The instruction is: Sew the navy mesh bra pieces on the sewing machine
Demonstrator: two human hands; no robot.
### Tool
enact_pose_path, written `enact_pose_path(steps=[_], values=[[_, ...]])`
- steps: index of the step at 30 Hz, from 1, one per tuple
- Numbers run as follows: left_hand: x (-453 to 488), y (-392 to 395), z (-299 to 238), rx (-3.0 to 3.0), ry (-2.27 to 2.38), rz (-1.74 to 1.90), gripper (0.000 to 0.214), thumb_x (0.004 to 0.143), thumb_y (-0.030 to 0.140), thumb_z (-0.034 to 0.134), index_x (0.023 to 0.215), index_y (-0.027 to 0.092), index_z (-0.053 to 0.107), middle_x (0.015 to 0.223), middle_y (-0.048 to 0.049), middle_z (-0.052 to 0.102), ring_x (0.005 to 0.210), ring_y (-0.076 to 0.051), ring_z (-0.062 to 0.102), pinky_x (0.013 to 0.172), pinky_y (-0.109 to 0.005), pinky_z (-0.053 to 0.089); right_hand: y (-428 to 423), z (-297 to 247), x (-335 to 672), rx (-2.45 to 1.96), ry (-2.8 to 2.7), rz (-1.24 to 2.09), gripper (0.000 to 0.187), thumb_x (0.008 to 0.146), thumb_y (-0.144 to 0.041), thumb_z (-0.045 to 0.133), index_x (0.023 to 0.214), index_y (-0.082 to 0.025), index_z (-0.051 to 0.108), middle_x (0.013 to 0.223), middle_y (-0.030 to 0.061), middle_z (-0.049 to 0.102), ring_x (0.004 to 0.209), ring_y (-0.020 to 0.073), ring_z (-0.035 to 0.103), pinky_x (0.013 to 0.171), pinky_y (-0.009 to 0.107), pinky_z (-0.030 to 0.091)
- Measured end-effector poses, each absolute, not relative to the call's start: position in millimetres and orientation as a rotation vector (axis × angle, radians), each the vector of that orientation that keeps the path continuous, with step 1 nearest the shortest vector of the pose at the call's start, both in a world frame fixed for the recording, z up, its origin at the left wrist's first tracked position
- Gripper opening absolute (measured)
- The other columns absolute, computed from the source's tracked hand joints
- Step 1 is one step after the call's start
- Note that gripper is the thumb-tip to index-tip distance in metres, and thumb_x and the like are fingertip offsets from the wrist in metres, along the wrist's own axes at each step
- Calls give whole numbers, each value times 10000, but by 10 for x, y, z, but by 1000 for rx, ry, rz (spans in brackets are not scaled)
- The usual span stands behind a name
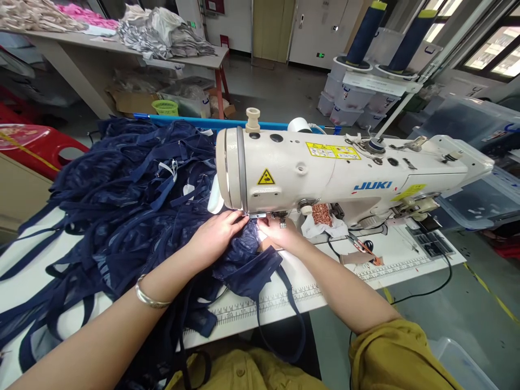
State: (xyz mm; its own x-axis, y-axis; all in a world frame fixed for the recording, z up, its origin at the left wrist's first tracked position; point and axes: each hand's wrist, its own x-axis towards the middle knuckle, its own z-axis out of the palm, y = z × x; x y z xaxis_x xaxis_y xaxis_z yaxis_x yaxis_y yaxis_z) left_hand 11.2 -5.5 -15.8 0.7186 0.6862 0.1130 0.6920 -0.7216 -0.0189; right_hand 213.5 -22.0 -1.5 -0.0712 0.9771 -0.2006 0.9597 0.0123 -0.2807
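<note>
At the needle end of a white sewing machine (300, 168), both my hands are at a navy garment (252, 273) with sheer fabric and straps. My left hand (219, 233) grips the cloth just left of the presser foot, fingertips close together. On the right, my right hand (279, 232) is closed on the garment's edge below the machine head, its fingertips partly hidden. A strap from the garment hangs over the table's front edge. The needle and the stitching point are hidden by the machine head and my fingers.
A large heap of navy garments (134, 179) covers the table's left side. Right of my hands lie a scrubber-like copper bundle (322, 214), orange-handled scissors (368, 248) and a small dark tray (430, 241). A printed ruler (312, 292) runs along the front edge. Blue thread cones (365, 35) stand behind.
</note>
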Motion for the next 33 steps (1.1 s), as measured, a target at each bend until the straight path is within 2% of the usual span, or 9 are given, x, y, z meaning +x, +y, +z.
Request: enact_pose_path(steps=[17, 23, 27, 33], values=[[105, -42, -164, -2850, -1141, -141, 557, 890, -7, 359, 1353, 215, 575, 1325, -128, 594, 1244, -239, 547, 990, -375, 488, -225, -56, 2137, -2090, -2191, 430, 373, 997, -392, 389, 1045, -238, 725, 1051, 48, 753, 973, 230, 689, 799, 286, 485], [116, -44, -146, -2873, -1127, -212, 396, 963, 178, 440, 1321, 191, 609, 1322, -166, 597, 1227, -276, 554, 991, -422, 495, -202, -152, 2186, -1993, -2167, 507, 342, 980, -448, 434, 1103, -284, 708, 1114, 7, 739, 1041, 212, 674, 874, 284, 485], [109, -42, -164, -2873, -1135, -250, 412, 960, 160, 432, 1334, 197, 600, 1323, -154, 608, 1226, -268, 549, 997, -424, 492, -187, -160, 2201, -1981, -2157, 570, 340, 964, -469, 480, 1169, -292, 687, 1175, 2, 722, 1096, 211, 656, 940, 291, 472], [94, -27, -204, -2861, -1116, -209, 410, 962, 164, 431, 1337, 188, 595, 1326, -154, 604, 1196, -263, 553, 984, -411, 488, -184, -151, 2190, -2013, -2137, 602, 364, 975, -481, 449, 1197, -310, 682, 1193, -1, 718, 1131, 205, 648, 953, 284, 468]])
